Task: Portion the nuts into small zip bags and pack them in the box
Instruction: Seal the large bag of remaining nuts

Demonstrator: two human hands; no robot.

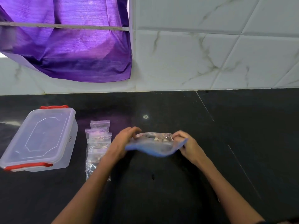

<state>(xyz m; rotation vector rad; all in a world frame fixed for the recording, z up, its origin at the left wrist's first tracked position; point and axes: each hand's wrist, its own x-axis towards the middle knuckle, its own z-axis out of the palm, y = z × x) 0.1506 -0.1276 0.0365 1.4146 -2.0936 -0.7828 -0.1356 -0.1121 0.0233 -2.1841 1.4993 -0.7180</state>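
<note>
Both my left hand (124, 139) and right hand (186, 143) pinch the big zip bag (155, 146) ends; it looks floppy, slick, nuts (160, 138) shifting, so I'd grip its blue-edged rim.

A counter (161, 183) ran along the foot of a tiled wall (210, 54), and a cloth (72, 46) hung on that wall at the upper left. On the counter's left side stood a lidded box (40, 139). Just to its right lay a row of small zip bags (98, 143), overlapping one another and running from far to near, partly behind the left forearm. Right of them, near the middle, a large bag (155, 144) holding nuts (160, 138) sat between the left hand (124, 139) at its left end and the right hand (186, 143) at its right end, well apart from the box
</note>
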